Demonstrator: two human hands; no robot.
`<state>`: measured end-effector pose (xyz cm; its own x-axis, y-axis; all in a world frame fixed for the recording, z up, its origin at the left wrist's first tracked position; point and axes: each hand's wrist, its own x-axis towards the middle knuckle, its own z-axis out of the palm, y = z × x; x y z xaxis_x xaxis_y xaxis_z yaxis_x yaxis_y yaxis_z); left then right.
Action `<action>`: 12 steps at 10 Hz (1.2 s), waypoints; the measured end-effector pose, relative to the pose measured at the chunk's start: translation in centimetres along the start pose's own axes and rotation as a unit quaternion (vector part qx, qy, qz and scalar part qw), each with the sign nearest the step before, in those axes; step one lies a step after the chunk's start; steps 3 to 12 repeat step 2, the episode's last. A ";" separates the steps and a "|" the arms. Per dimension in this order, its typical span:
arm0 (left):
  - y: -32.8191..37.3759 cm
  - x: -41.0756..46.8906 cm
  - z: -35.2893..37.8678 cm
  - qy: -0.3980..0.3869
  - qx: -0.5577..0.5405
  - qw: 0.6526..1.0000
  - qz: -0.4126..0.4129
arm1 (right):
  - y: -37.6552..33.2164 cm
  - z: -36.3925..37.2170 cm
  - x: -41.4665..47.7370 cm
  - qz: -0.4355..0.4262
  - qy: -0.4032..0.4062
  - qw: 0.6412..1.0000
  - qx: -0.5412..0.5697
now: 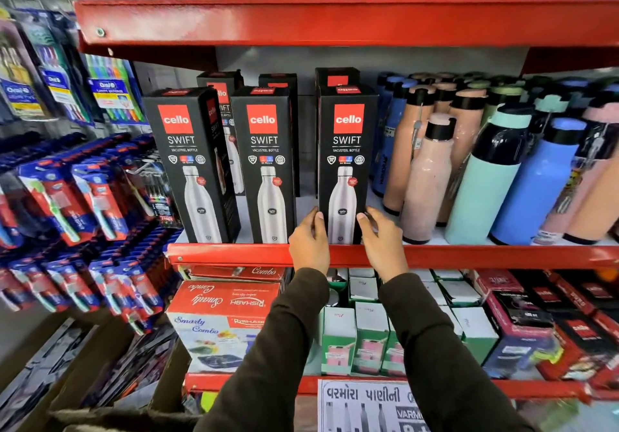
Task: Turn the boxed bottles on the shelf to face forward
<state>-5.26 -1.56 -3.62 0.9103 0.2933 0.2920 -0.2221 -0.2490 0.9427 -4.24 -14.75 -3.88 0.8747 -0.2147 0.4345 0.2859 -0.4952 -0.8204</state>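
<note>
Three black Cello Swift bottle boxes stand in a front row on the red shelf [234,253]. The left box [187,163] is angled, showing its front and right side. The middle box [266,163] and the right box [346,160] show their fronts squarely. More black boxes [221,97] stand behind them. My left hand [310,240] presses the right box's lower left edge. On that box's lower right edge rests my right hand [380,240], so both hands grip the box near its base.
Loose bottles in peach [428,180], mint [485,190] and blue [539,190] crowd the shelf just right of the held box. Hanging toothbrush packs [77,197] fill the left. A red shelf [335,20] runs overhead. Boxed goods [217,318] sit on the shelf below.
</note>
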 end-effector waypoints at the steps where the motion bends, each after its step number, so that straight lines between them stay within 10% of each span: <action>1: 0.4 -0.2 -0.5 -0.007 -0.001 1.000 -0.005 | -0.5 -0.1 -0.5 0.007 0.001 1.000 -0.004; 12: 0.5 -0.3 -0.4 -0.005 -0.018 1.000 -0.007 | -0.9 -0.4 -0.4 0.029 0.003 1.000 -0.001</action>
